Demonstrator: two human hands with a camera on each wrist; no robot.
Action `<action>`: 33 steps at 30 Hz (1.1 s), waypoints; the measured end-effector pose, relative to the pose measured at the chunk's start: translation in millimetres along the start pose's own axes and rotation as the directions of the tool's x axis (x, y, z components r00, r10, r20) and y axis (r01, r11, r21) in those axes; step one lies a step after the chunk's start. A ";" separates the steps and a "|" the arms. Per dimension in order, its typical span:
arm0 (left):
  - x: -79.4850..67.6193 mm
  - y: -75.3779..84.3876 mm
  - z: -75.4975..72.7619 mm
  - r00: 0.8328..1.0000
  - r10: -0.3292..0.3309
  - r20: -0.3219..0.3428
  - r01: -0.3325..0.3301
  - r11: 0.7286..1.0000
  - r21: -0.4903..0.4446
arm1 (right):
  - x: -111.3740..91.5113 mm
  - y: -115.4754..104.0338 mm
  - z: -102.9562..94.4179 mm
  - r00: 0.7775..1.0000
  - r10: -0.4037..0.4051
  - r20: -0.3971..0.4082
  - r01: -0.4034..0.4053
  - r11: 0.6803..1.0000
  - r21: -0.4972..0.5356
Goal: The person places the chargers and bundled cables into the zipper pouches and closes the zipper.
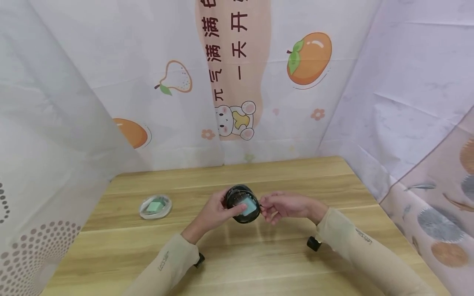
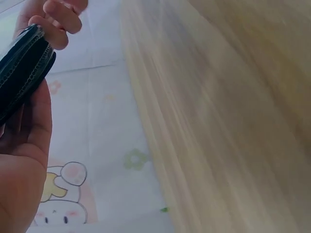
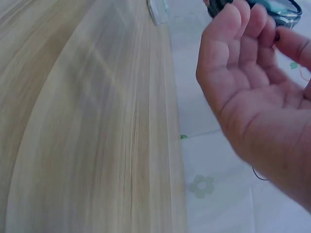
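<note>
A small round black zip case with stitched edges is held above the table, and a light-blue piece shows inside it. My left hand grips the case from its left side, thumb over the front. In the left wrist view the dark stitched side of the case rests in the palm and fingers. At the case's right edge, my right hand pinches a small dark tab, likely the zipper pull, between thumb and fingers. In the right wrist view the case is partly hidden behind the fingers.
On the left of the wooden table lies a round, whitish translucent item with a pale green block in it. Printed cloth walls stand along the table's back and sides. A dark wrist mount sits under each sleeve.
</note>
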State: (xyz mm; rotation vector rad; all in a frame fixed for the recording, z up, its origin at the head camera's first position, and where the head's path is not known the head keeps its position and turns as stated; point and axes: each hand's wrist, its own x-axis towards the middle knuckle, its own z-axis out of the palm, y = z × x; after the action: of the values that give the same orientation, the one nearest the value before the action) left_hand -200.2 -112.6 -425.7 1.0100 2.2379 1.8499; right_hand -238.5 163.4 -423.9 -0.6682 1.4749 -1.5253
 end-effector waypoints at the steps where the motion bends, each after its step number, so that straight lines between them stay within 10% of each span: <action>1: -0.2 0.5 -0.4 1.000 -0.003 0.001 0.003 1.000 0.010 | 0.8 -0.1 -0.1 1.000 0.007 -0.009 -0.008 1.000 -0.004; 33: -3.5 1.2 -5.4 0.991 -0.130 -0.032 0.132 0.989 0.070 | -1.6 0.4 11.1 0.993 0.000 -0.122 -0.003 1.000 -0.021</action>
State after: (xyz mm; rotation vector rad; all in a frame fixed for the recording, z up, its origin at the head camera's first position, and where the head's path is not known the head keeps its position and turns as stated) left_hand -199.3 -118.9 -424.3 0.8290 2.3408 1.7514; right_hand -228.2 159.4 -422.4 -0.5945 1.5842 -1.5751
